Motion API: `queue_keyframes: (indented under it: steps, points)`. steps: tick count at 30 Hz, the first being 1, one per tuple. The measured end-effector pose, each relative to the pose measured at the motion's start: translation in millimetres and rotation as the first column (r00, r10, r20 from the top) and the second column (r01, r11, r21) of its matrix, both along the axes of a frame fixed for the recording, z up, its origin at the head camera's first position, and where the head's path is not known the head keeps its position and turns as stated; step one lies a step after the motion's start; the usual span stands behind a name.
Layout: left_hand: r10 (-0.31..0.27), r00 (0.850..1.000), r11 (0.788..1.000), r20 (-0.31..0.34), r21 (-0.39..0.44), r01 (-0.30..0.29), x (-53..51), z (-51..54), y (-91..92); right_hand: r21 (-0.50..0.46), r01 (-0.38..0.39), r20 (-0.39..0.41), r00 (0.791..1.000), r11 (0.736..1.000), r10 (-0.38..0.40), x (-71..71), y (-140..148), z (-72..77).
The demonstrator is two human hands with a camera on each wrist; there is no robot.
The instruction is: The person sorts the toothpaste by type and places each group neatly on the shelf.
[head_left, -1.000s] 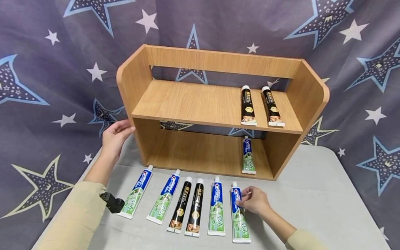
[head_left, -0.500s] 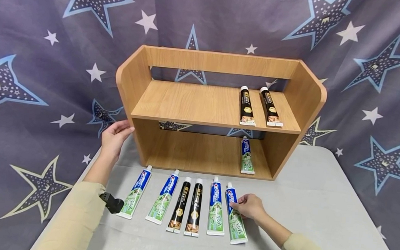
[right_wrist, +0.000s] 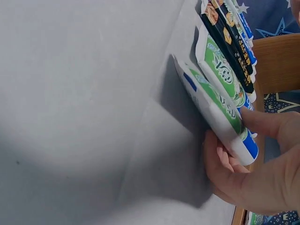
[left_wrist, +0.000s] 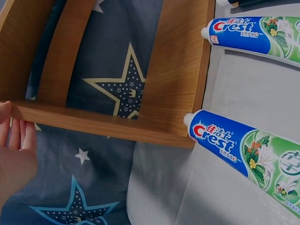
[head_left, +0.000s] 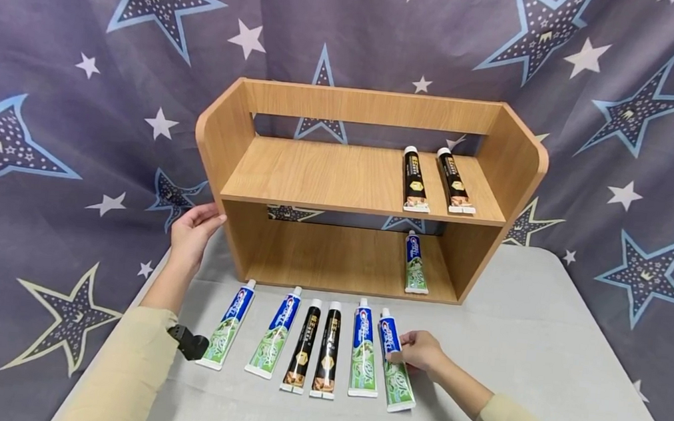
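Note:
My right hand pinches the rightmost blue-and-green Crest toothpaste tube between thumb and fingers. In the right wrist view that toothpaste tube is tipped on its side edge, its crimped end pointing away from the hand. At the left, my left hand grips the side panel edge of a two-tier wooden shelf; the left wrist view shows the thumb on one face and the fingers behind. Beside the held tube lies another Crest tube, then two black tubes and two more Crest tubes.
On the upper tier two black toothpaste tubes lie at the right. The lower tier bears one Crest tube, also at the right. A grey cloth covers the table, and a star-patterned curtain hangs behind.
My right hand has shifted slightly left with the pinched toothpaste tube, bringing it nearer to the neighbouring Crest tube. The left hand stays on the shelf panel.

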State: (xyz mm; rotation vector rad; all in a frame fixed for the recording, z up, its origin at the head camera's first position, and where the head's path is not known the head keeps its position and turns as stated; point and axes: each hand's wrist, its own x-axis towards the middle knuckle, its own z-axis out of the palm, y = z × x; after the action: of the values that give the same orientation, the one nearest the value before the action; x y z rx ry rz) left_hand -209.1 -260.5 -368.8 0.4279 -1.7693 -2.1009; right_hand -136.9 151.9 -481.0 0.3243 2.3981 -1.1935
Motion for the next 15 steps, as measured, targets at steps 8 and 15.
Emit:
queue_keyframes:
  steps: [8,15]
  points:
    - [-0.001,1.000,1.000,0.013,0.001,0.001,0.5,0.8,-0.6,-0.020,0.028,-0.016,0.999,0.999,-0.028,2.0,5.4,-2.8]
    - [-0.002,1.000,1.000,0.016,-0.014,0.002,0.6,1.4,-0.3,-0.116,0.079,-0.005,0.997,0.990,-0.080,1.8,12.8,-4.0]
